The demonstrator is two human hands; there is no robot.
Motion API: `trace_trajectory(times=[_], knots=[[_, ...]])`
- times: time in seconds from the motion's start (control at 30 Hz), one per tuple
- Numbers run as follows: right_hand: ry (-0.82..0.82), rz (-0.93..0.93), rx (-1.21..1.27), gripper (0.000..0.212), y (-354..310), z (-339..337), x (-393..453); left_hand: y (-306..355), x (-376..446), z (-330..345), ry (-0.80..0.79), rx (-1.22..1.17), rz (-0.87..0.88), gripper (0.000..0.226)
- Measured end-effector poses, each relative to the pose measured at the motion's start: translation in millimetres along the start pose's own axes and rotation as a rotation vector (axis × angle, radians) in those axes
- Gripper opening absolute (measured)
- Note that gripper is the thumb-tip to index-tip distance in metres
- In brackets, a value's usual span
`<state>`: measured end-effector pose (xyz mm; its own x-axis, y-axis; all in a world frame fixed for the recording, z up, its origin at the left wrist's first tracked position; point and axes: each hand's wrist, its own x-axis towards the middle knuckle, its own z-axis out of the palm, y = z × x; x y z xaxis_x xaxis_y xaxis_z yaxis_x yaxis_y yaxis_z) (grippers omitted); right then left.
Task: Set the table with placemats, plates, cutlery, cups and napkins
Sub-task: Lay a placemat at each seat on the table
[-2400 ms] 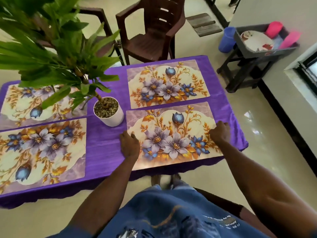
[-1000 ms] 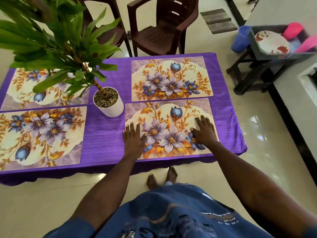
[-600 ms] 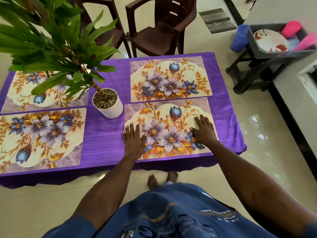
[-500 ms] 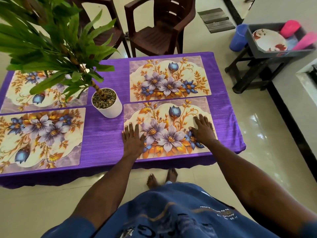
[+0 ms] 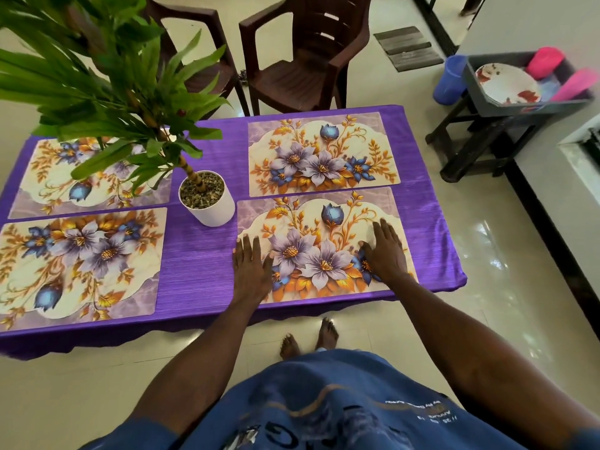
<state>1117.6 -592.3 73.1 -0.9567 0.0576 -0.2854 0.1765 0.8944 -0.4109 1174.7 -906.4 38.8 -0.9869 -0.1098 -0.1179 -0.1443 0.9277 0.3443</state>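
I see the purple-clothed desk [image 5: 201, 254] crowded at its centre by a white round pot [image 5: 207, 203] whose green leafy plant [image 5: 107, 76] overhangs the far-left floral placemat [image 5: 48, 177], blocking a reach from above there. The two right-hand mats lie flat and open. Two brown plastic chairs [image 5: 302, 56] stand against the far edge; bare floor lies to the right.

I see a blue printed cotton shirt [image 5: 341, 404] (white lettering near its hem), bare forearms, bare feet [image 5: 308, 339].
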Motion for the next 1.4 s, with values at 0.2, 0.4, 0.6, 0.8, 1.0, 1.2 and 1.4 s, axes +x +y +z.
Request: trace_trajectory(times=[0.2, 0.4, 0.6, 0.8, 1.0, 1.2, 1.4], knots=[[0.092, 0.001, 0.001, 0.059, -11.5, 7.3, -21.9, 11.0, -2.7, -12.8, 0.107, -0.09, 0.072, 0.053], [0.172, 0.009, -0.01, 0.052, -13.5, 11.7, -43.3, 22.6, 2.6, -9.5, 0.147, -0.156, 0.162, 0.042], [0.237, 0.019, -0.018, 0.049, -12.6, 0.3, -57.8, 34.4, 21.2, -17.3, 0.182, -0.192, 0.179, 0.03], [0.305, 0.079, -0.025, 0.037, -3.5, -11.9, -63.3, 65.5, 30.5, -11.6, 0.122, -0.098, 0.34, 0.023], [0.338, 0.124, -0.026, 0.023, 16.3, -22.8, -56.8, 125.3, 37.4, 8.4, 0.058, -0.098, 0.507, 0.023], [0.357, 0.137, -0.096, 0.023, 59.0, -43.4, -37.5, 189.8, 54.7, 28.4, 0.102, -0.122, 0.63, 0.02], [0.467, 0.12, -0.133, 0.016, 132.8, -72.9, 1.0, 273.9, 85.0, 61.9, 0.115, -0.124, 0.627, 0.02]])
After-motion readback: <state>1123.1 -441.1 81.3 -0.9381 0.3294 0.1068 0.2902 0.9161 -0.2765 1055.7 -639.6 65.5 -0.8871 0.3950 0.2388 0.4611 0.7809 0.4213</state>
